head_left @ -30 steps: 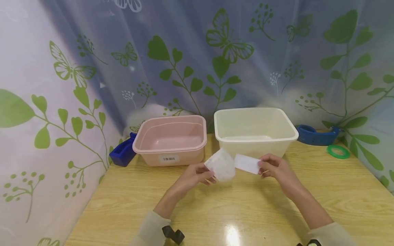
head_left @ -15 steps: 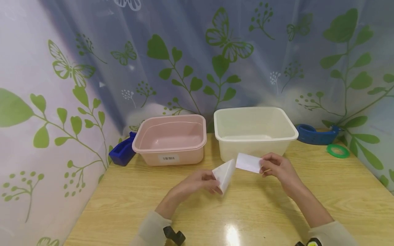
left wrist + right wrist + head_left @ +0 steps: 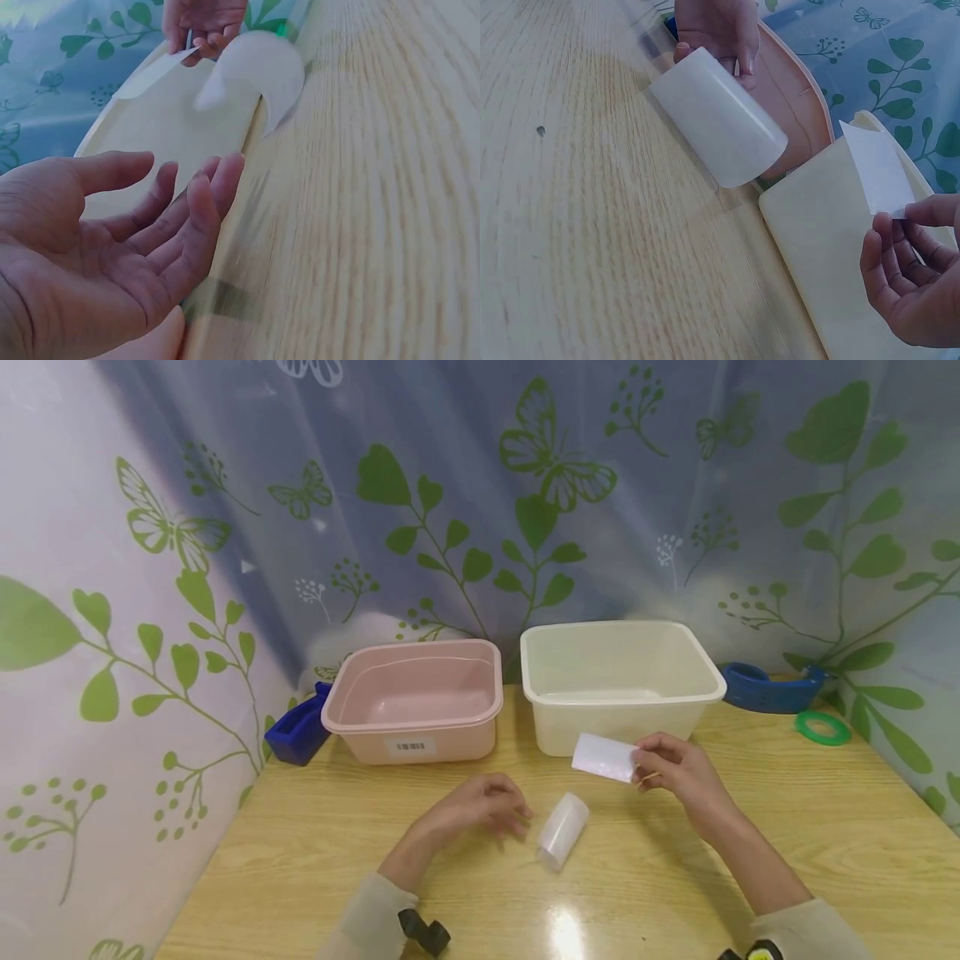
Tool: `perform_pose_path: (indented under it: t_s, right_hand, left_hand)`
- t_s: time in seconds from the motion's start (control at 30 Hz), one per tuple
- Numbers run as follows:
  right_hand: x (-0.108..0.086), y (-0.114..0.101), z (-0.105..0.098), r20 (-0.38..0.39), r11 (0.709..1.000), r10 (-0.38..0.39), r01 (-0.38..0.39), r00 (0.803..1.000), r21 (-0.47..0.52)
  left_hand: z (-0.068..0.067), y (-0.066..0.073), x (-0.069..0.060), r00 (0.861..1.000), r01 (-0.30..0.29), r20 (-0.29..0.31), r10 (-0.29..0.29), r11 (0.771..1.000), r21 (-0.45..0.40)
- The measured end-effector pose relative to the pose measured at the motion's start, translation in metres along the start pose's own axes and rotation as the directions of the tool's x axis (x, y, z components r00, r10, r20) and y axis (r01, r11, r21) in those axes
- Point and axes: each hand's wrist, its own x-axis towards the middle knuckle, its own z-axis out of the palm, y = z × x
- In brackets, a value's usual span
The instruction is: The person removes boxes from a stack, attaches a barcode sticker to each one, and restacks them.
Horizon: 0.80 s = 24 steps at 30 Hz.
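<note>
My left hand (image 3: 480,810) has relaxed, loosely bent fingers and holds nothing; in the left wrist view the palm of this hand (image 3: 120,255) faces up. Just right of its fingertips is a curled white sheet (image 3: 562,831), rolled like a tube, which in the right wrist view shows as a white curved piece (image 3: 720,124) apart from the fingers. Whether it touches the table cannot be told. My right hand (image 3: 686,772) pinches one end of a flat white card (image 3: 602,757) between thumb and fingers, in front of the cream basin. The right wrist view shows this card (image 3: 881,169) upright.
A pink basin (image 3: 420,747) stands at the back left beside a blue holder (image 3: 300,732). The cream basin (image 3: 622,722) is at the back centre-right. Behind it to the right lie a blue tape dispenser (image 3: 772,695) and a green ring (image 3: 823,728). A patterned curtain hangs behind.
My left hand has let go of the white sheet, which has curled into a tube shape and is lower and to the right. The right hand with its card has barely moved.
</note>
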Motion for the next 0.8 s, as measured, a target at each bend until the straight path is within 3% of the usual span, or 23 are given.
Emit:
perform_pose_path:
  t_s: [0.43,0.8]
  right_hand:
    - [-0.002,-0.001,0.006,0.021,1.000,-0.020,0.021,1.000,-0.017]
    - [-0.004,-0.005,0.018,0.014,0.991,-0.069,0.070,0.997,-0.113]
  left_hand:
    - [0.000,0.006,0.001,1.000,-0.011,-0.006,0.011,0.999,0.031]
    - [0.013,0.031,0.014,0.996,-0.066,-0.055,0.069,0.996,0.060]
